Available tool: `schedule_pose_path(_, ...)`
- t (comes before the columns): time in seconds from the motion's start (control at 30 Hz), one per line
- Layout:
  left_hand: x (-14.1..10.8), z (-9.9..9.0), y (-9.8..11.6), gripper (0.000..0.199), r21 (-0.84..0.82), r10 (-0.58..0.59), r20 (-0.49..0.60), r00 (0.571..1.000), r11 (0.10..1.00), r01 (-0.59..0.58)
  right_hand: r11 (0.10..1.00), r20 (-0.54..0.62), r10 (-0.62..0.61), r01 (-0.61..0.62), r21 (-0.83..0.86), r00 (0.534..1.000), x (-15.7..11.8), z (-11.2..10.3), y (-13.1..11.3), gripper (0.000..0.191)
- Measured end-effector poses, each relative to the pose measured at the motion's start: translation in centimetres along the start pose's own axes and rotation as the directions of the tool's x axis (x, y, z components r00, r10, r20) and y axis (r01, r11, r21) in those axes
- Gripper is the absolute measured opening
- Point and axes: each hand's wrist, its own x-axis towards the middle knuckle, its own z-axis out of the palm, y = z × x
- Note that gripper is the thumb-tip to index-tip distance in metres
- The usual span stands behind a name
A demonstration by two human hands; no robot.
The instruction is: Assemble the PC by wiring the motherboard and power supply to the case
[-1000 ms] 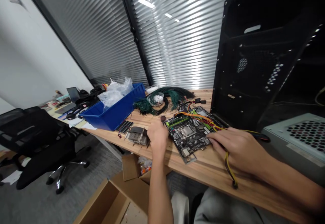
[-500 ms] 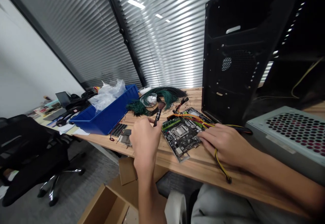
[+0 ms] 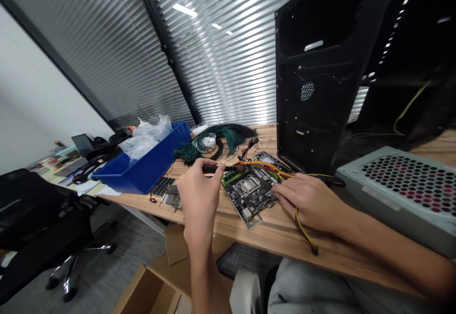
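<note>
Pinched in my left hand is a dark-handled brush. It lies almost level, and its bristle head is over the green memory slots at the back of a motherboard. The board lies flat on the wooden table, with a silvery processor in its socket. My right hand is closed at the board's right edge, fingertips on it, thumb partly hidden. A bundle of yellow, orange and black cables runs across the board's back and past my right hand. One cable end hangs out below that hand.
A grey power supply stands at the right, before a tall black computer case. Green wires lie at the back. At left are a blue bin holding plastic bags and a heat sink. A cardboard box sits below.
The brush has tipped from upright to nearly level, its bristles coming down to the right over the board. My right hand stays at the board's edge. The view has shifted slightly.
</note>
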Motion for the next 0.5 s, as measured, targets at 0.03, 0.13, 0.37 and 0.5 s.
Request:
schedule_pose_path(0.03, 0.1, 0.2, 0.0, 0.018, 0.019, 0.006, 0.025, 1.000, 1.000, -0.007, 1.000, 0.000, -0.001, 0.001, 0.002, 1.000, 0.0, 0.1, 0.0, 0.023)
schedule_pose_path(0.13, 0.5, 0.7, 0.0, 0.014, 0.072, -0.012, 0.121, 0.993, 0.997, 0.003, 1.000, -0.004, -0.008, 0.008, 0.003, 1.000, 0.0, 0.2, 0.1, 0.024)
schedule_pose_path(0.37, 0.0, 1.0, 0.4, 0.007, -0.211, 0.146, 0.523, 0.840, 0.977, -0.039, 1.000, -0.011, -0.019, 0.019, -0.019, 1.000, -0.2, 0.4, 0.3, 0.024)
schedule_pose_path(0.5, -1.1, 0.7, 1.6, 0.007, -0.213, 0.189, 0.586, 0.788, 0.974, -0.076, 1.000, 0.003, -0.019, 0.019, -0.013, 1.000, -0.3, 0.6, 0.4, 0.020)
